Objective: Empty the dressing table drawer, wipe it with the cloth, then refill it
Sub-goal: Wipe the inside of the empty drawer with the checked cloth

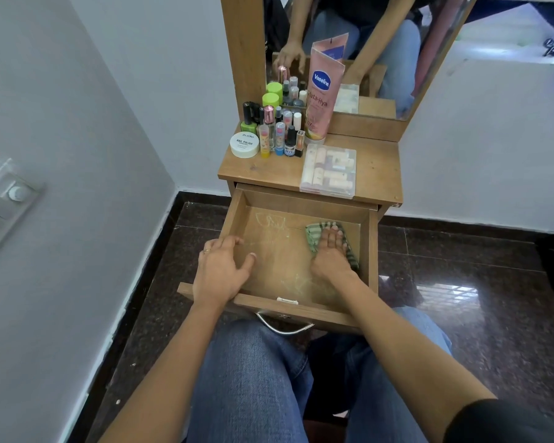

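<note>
Drawer floor (279,254) — cloth (312,239) under right hand (331,252), front-to-back.

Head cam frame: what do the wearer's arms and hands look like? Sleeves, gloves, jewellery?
No gloves, and both forearms are bare. The left hand wears a thin gold-coloured ring. No ring shows on the right hand. A black sleeve covers the right upper arm at the frame's lower corner. Any sleeve on the left arm is out of view.

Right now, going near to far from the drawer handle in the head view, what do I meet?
Metal drawer handle, green checked cloth under the right hand, clear plastic box, pink Vaseline tube, mirror.
</note>
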